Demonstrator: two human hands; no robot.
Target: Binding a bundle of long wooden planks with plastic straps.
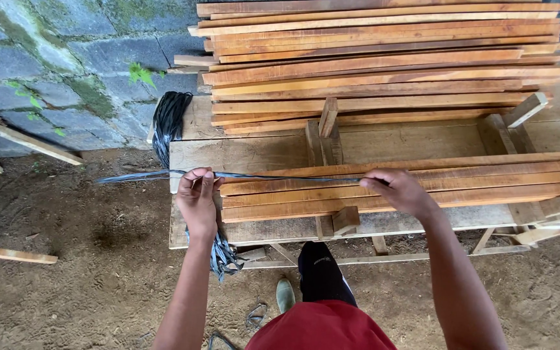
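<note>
**Strap Pulled Taut Over Timber Slats**

While both hands stay well apart, a dark plastic strap (pixel 280 176) runs tight between them, level across the near bundle of wooden slats (pixel 422 185). The left hand (pixel 198 198) pinches the strap with closed fingers just past the slats' ends; the right hand (pixel 400 190) is clamped on the strap's other end, resting atop the slats. Under both hands sits a rough plank workbench (pixel 254 155). Beyond the left hand hangs a bunch of straps (pixel 166 123); beyond the right, a larger stack of slats (pixel 384 65).
</note>
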